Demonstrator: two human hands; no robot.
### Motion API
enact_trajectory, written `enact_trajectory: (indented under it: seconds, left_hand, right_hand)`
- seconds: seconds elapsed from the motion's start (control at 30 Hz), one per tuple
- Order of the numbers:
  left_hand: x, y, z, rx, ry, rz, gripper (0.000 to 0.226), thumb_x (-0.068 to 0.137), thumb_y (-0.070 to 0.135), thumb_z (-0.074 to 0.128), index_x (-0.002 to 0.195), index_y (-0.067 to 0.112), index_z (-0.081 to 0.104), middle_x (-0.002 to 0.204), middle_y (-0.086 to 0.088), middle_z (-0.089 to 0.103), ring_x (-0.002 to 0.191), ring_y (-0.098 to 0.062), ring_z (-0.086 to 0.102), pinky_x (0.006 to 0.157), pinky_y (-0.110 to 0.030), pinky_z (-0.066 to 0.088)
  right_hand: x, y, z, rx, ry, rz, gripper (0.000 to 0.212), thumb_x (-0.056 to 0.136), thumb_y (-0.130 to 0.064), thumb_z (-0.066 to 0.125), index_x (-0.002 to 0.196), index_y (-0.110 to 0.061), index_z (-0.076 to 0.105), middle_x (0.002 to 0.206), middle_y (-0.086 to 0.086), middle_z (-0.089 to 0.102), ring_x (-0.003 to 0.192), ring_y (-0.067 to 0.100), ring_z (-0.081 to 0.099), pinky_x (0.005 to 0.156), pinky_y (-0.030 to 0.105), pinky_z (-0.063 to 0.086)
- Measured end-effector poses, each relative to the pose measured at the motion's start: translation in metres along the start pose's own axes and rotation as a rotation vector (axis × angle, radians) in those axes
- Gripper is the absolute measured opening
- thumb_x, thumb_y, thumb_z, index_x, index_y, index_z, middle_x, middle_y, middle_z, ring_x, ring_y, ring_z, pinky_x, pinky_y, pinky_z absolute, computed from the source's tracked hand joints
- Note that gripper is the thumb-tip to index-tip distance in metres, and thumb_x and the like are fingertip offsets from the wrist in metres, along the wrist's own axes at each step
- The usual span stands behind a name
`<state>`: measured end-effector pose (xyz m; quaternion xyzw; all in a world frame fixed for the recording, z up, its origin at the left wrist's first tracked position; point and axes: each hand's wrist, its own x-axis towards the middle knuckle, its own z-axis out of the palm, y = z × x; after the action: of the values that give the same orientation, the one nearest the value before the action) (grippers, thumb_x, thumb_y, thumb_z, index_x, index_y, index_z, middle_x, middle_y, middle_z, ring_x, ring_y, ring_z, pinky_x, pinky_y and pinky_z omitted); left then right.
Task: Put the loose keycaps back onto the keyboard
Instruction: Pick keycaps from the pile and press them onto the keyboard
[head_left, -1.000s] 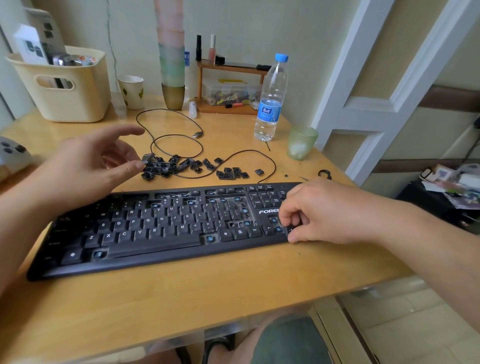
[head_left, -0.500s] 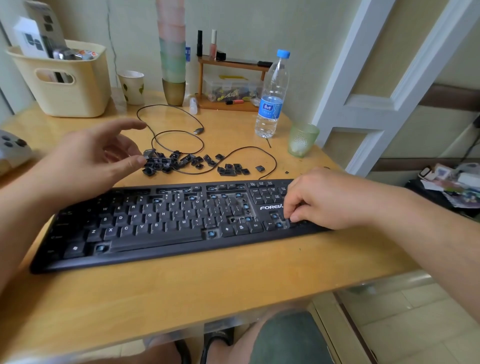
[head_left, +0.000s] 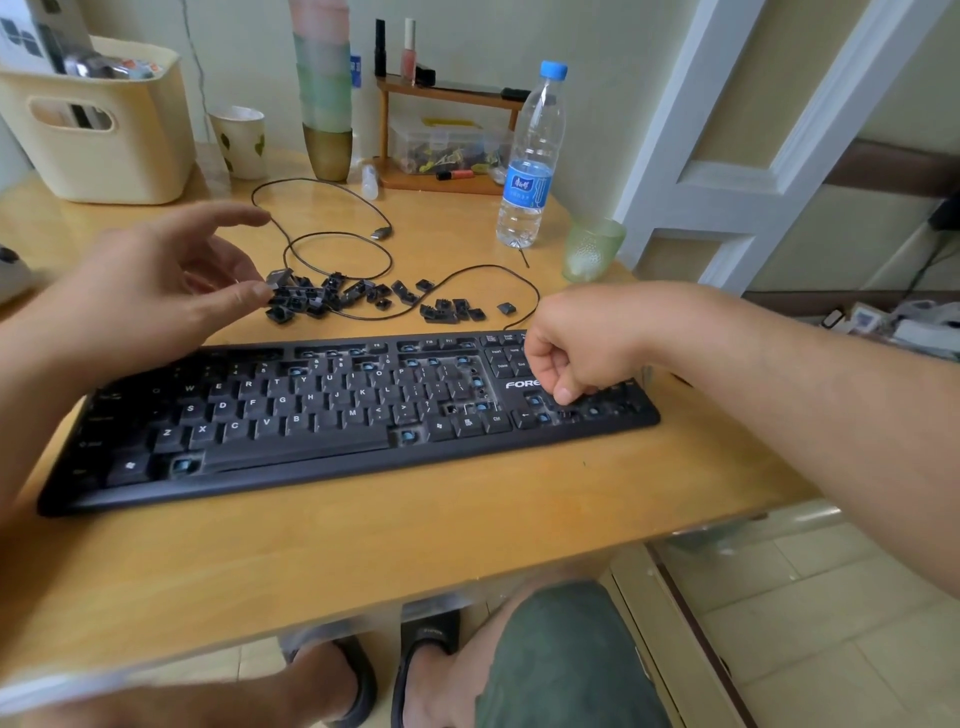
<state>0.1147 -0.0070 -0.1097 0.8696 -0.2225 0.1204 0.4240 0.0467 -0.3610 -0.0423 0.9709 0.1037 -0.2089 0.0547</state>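
Pressing a cap home on the keyboard (head_left: 337, 415) goes best, I judge, if it sits square over its blue stem and is pushed straight down until level with its neighbours, not rocked in by one corner.

From the head view, the right hand (head_left: 582, 348) has its fingers curled down onto the keys at the keyboard's right end; whether a cap lies under the fingertips I cannot tell. The left hand (head_left: 156, 291) is spread, its thumb touching the nearest of the loose keycaps (head_left: 363, 299), holding none that I can see.

The keyboard is black and lies along the bench (head_left: 363, 545) near its front edge, with several open sockets showing blue stems. The small black caps lie scattered behind it, tangled with a thin black cable (head_left: 337, 239).
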Motion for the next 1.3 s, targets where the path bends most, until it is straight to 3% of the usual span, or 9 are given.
enact_trajectory:
  seconds: [0.13,0.23,0.37,0.47,0.63,0.87,1.1,1.3]
  left_hand:
    - [0.001,0.001,-0.003,-0.002,0.004,0.001,0.062,0.083,0.040,0.076,0.140,0.049,0.051,0.101,0.015,0.074,0.095,-0.014,0.071,0.098,-0.041,0.054]
    - [0.001,0.001,-0.003,-0.006,0.008,0.016,0.060,0.083,0.039,0.076,0.138,0.050,0.053,0.100,0.014,0.074,0.094,-0.016,0.071,0.096,-0.039,0.055]
    - [0.000,0.004,0.000,-0.018,-0.017,0.021,0.058,0.081,0.042,0.075,0.134,0.053,0.055,0.099,0.012,0.074,0.093,-0.015,0.071,0.094,-0.038,0.056]
    - [-0.001,0.007,0.000,-0.031,-0.020,0.022,0.056,0.079,0.044,0.074,0.129,0.058,0.055,0.099,0.013,0.074,0.092,-0.015,0.071,0.092,-0.036,0.055]
    - [-0.001,0.003,0.000,-0.023,-0.005,0.013,0.060,0.083,0.037,0.077,0.138,0.046,0.054,0.099,0.013,0.074,0.093,-0.014,0.071,0.097,-0.040,0.054]
    - [0.002,-0.003,0.004,-0.031,0.005,0.030,0.060,0.085,0.029,0.079,0.137,0.044,0.054,0.096,0.011,0.074,0.087,-0.017,0.071,0.093,-0.040,0.055]
    - [0.002,-0.004,0.004,-0.009,0.002,0.033,0.059,0.087,0.026,0.079,0.137,0.044,0.054,0.095,0.015,0.073,0.083,-0.007,0.070,0.085,-0.028,0.054]
    - [0.001,-0.002,0.004,-0.004,-0.002,0.032,0.058,0.088,0.023,0.079,0.136,0.045,0.054,0.096,0.015,0.073,0.084,-0.006,0.070,0.084,-0.029,0.056]
  right_hand:
    - [-0.005,0.010,0.004,0.036,0.030,-0.014,0.017,0.087,-0.017,0.081,0.078,-0.027,0.070,0.070,-0.011,0.072,0.063,0.003,0.065,0.061,0.028,0.051]
    - [-0.015,0.019,0.000,0.086,0.065,-0.006,0.013,0.086,-0.024,0.083,0.081,-0.030,0.072,0.079,-0.009,0.073,0.075,0.011,0.067,0.072,0.036,0.056]
    - [-0.019,0.020,-0.003,0.131,0.060,-0.035,0.011,0.083,-0.033,0.085,0.082,-0.032,0.074,0.081,-0.012,0.074,0.077,0.009,0.068,0.072,0.031,0.054]
    - [-0.015,0.015,0.002,0.120,0.032,-0.043,0.012,0.083,-0.031,0.086,0.080,-0.031,0.074,0.079,-0.013,0.074,0.073,0.008,0.067,0.067,0.027,0.051]
    - [-0.012,0.011,0.006,0.090,0.019,-0.041,0.013,0.083,-0.027,0.086,0.079,-0.028,0.073,0.079,-0.009,0.074,0.065,0.003,0.060,0.064,0.027,0.049]
    - [-0.014,0.010,0.012,0.081,0.067,-0.028,0.015,0.082,-0.024,0.086,0.078,-0.027,0.072,0.073,-0.011,0.072,0.065,0.003,0.061,0.060,0.024,0.047]
    - [-0.019,0.008,0.021,0.051,0.133,-0.015,0.016,0.079,-0.027,0.088,0.079,-0.026,0.072,0.074,-0.013,0.068,0.071,0.002,0.060,0.059,0.026,0.043]
    - [-0.021,0.010,0.020,0.099,0.126,-0.011,0.015,0.082,-0.026,0.086,0.078,-0.028,0.072,0.073,-0.010,0.069,0.070,0.006,0.063,0.062,0.028,0.047]
